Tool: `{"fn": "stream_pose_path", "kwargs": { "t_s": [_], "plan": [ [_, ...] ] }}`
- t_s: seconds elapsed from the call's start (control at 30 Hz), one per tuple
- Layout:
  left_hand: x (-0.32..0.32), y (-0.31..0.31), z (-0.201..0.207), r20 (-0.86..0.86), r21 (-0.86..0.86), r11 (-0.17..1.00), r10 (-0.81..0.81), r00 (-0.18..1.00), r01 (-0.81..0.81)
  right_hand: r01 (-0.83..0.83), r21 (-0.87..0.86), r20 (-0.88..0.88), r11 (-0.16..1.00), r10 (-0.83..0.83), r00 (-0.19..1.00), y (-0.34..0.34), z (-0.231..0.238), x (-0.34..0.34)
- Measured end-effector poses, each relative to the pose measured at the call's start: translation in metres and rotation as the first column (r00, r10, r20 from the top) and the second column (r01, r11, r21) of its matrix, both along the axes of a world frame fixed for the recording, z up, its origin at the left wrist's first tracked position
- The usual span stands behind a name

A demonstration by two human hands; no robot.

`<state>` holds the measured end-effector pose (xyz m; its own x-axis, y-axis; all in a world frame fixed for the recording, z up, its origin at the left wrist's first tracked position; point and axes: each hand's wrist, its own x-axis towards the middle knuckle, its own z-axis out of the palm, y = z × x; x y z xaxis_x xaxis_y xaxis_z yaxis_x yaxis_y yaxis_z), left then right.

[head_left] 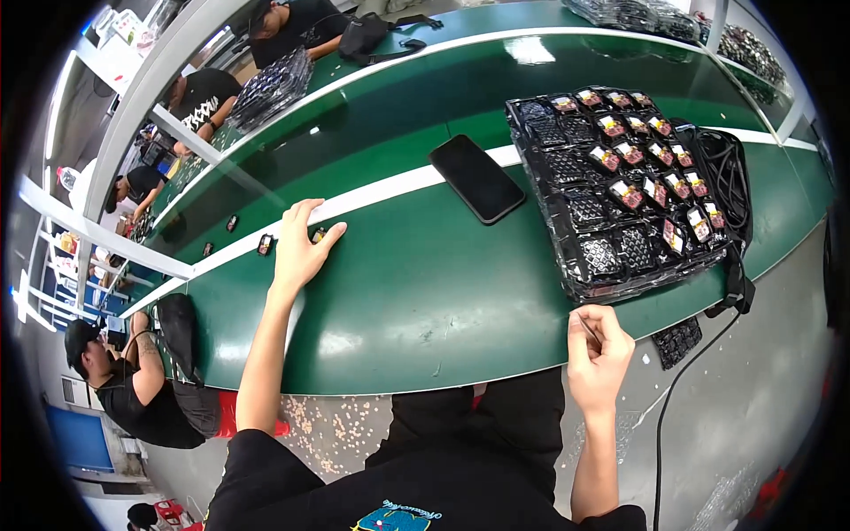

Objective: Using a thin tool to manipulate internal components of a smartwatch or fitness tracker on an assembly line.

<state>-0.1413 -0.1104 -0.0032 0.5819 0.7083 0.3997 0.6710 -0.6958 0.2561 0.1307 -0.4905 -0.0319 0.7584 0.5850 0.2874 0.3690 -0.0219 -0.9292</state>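
My left hand (301,248) is over the green table near the white strip, fingers and thumb apart. A small black piece with a coloured face (320,234) lies between its thumb and fingers, partly hidden by the hand. My right hand (600,358) is closed at the table's front edge, pinching a thin dark stick-like tool (588,329) whose exact kind I cannot make out. Just beyond it sits a stack of black plastic trays (584,211). Small black pieces with colourful faces (627,195) fill several of its pockets on the right; those on the left hold none.
A black phone (478,180) lies left of the trays. Coiled black cable (726,173) is at their right. Small black pieces (265,244) lie along the belt (390,150). Co-workers sit at the left; one person (146,380) is nearest. A black tray (677,343) is below the table.
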Motion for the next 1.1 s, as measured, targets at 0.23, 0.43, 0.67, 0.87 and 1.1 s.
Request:
{"fn": "stream_pose_path", "kwargs": {
  "t_s": [0.23,0.43,0.67,0.87,1.1],
  "plan": [
    [-0.018,-0.024,0.003,0.025,-0.074,0.997,0.025,0.999,-0.023,0.017,-0.109,0.038,0.994,-0.012,0.999,0.002,0.001,-0.007],
    [-0.004,-0.039,-0.002,0.265,-0.26,0.921,-0.22,0.939,0.289,-0.166,-0.101,-0.171,0.981,0.147,0.974,0.023,0.018,-0.031],
    [0.049,-0.093,-0.01,0.151,-0.244,0.816,-0.502,0.852,0.524,-0.452,-0.084,0.014,0.888,0.454,0.891,0.092,0.026,-0.042],
    [0.033,-0.082,-0.005,0.195,-0.304,0.708,-0.608,0.77,0.637,-0.458,-0.056,-0.202,0.887,0.439,0.875,0.118,0.021,-0.046],
    [0.028,-0.075,-0.008,0.218,-0.307,0.654,-0.659,0.72,0.692,-0.435,-0.068,-0.156,0.898,0.421,0.894,0.112,0.015,-0.04]
  ]
}}
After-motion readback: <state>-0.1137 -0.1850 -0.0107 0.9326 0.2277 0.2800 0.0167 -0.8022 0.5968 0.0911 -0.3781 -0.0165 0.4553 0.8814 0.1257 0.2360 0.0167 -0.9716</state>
